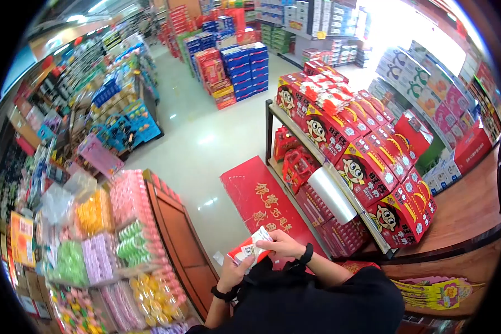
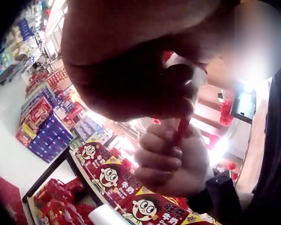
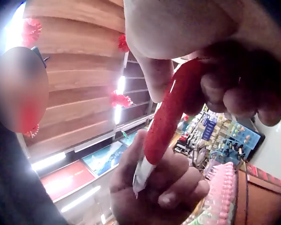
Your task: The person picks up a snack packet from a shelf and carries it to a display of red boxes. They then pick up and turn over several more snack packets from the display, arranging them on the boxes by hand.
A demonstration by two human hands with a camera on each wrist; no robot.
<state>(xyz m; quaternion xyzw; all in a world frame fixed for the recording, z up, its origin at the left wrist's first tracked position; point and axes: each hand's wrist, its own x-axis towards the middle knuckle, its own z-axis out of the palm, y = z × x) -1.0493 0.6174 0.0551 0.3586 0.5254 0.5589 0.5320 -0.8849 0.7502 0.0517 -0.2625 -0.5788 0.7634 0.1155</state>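
Note:
In the head view a red and white packet (image 1: 245,250) with printed labelling is held between both hands, in front of the dark-clothed torso. My left hand (image 1: 235,275) grips its lower left end, the thumb lying over the printed face. From the other side my right hand (image 1: 284,245) pinches the white upper right end. The right wrist view shows the packet (image 3: 165,123) nearly edge-on, slim and red with a pale end, fingers of both hands curled around it. Close to the camera in the left wrist view, the left hand (image 2: 131,70) hides most of the packet.
Red milk cartons (image 1: 353,167) fill a rack on the right, with a silvery roll (image 1: 332,196) along its front. A red mat (image 1: 245,181) lies on the floor. Wrapped sweets (image 1: 92,209) cover a wooden stand (image 1: 186,250) at left. A curved wooden counter (image 1: 467,214) lies at right.

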